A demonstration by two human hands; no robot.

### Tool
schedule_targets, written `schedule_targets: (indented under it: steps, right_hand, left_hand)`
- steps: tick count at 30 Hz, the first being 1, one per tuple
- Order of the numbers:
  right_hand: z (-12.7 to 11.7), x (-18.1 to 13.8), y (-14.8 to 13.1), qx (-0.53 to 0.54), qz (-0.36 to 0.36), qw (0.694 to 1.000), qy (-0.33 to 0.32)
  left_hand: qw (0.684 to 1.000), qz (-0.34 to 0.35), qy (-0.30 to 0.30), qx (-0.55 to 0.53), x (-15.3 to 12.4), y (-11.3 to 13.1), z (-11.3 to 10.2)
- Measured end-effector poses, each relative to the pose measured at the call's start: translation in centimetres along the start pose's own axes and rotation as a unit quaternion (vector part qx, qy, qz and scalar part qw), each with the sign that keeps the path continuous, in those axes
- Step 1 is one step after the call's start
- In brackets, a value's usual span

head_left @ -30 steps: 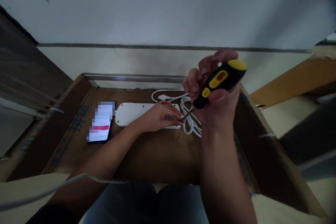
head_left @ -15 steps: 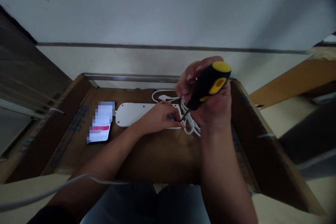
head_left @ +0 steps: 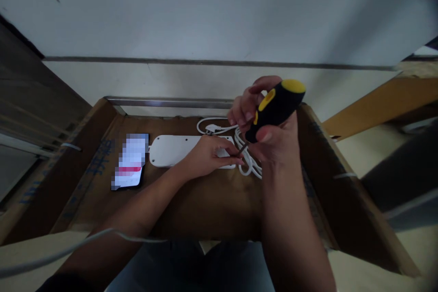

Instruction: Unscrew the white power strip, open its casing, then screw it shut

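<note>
A white power strip (head_left: 171, 148) lies flat on a cardboard surface (head_left: 212, 200), back side up. My left hand (head_left: 212, 155) rests on its right end, fingers pressed down and holding it still. My right hand (head_left: 270, 132) is wrapped round the black and yellow handle of a screwdriver (head_left: 273, 107). The tool slants down to the left, and its thin tip meets the strip's right end beside my left fingertips. The strip's white cable (head_left: 248, 159) lies coiled under my right hand, its plug (head_left: 212, 127) behind the strip.
A phone (head_left: 129, 166) with a lit screen lies left of the strip. Cardboard flaps rise on both sides, with a metal rail (head_left: 167, 101) at the back by the wall. A wooden board (head_left: 376, 105) stands to the right. A white cord (head_left: 68, 248) crosses my left forearm.
The screwdriver handle has turned in my right hand, its yellow panel rolling round, and my fingers have shifted their hold. My left hand has stayed on the strip.
</note>
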State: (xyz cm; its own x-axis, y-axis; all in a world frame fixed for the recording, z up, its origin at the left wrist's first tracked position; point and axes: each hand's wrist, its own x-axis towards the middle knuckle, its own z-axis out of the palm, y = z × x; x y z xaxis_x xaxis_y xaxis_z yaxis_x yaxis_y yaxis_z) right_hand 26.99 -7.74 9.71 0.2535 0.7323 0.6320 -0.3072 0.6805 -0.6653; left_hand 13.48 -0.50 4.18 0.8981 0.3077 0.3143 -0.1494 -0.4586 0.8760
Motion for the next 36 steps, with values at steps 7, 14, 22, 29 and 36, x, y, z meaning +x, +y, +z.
schedule_targets:
  steps: [7, 14, 22, 29, 36]
  right_hand:
    - [-0.7, -0.3, 0.6, 0.027, 0.014, 0.999, -0.045]
    - [-0.7, -0.2, 0.3, 0.002, 0.015, 0.999, -0.032]
    - [-0.6, -0.5, 0.1, 0.024, 0.053, 0.998, -0.036]
    - [-0.7, -0.7, 0.5, 0.033, 0.079, 0.995, -0.059]
    - [-0.7, -0.5, 0.3, 0.022, 0.093, 0.995, -0.006]
  left_hand:
    - [0.997, 0.017, -0.051, -0.051, 0.1, 1.1, -0.9]
    - [0.997, -0.025, 0.006, -0.069, -0.2, 1.1, -0.2]
    - [1.0, 0.015, 0.001, -0.016, -0.3, 1.1, -0.3]
    - [0.998, 0.025, -0.064, -0.008, -0.2, 1.6, -1.5]
    - [0.999, 0.001, 0.044, -0.022, -0.5, 0.8, 0.3]
